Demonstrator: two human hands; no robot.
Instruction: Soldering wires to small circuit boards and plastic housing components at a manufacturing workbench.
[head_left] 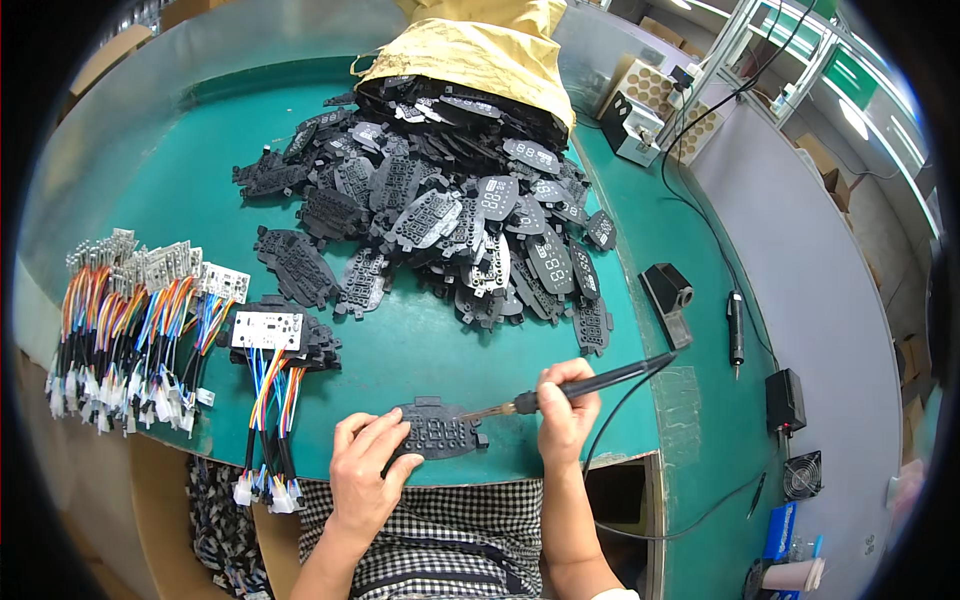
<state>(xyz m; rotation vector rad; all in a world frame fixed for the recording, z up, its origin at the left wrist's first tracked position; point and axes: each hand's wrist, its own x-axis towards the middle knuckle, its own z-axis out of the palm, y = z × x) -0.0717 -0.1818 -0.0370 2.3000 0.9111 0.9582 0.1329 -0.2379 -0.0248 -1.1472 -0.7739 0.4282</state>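
Observation:
A black plastic display housing (436,432) lies flat near the front edge of the green table, its cell-like openings facing up. My left hand (368,462) presses on its left end with the fingertips, holding it against the table. In my right hand (567,408) is a soldering iron (610,377), gripped like a pen, its tip at the upper right part of the housing. Left of my hands, white circuit boards (266,331) with coloured wires and white plugs rest on a small stack of black housings (318,345).
A large heap of black housings (400,200) spills from a yellow sack (470,55) at the back. Bundled wired boards (150,310) lie at far left. To the right are an iron stand (665,300), an electric screwdriver (736,330), a small fan (802,475) and a cup (792,576).

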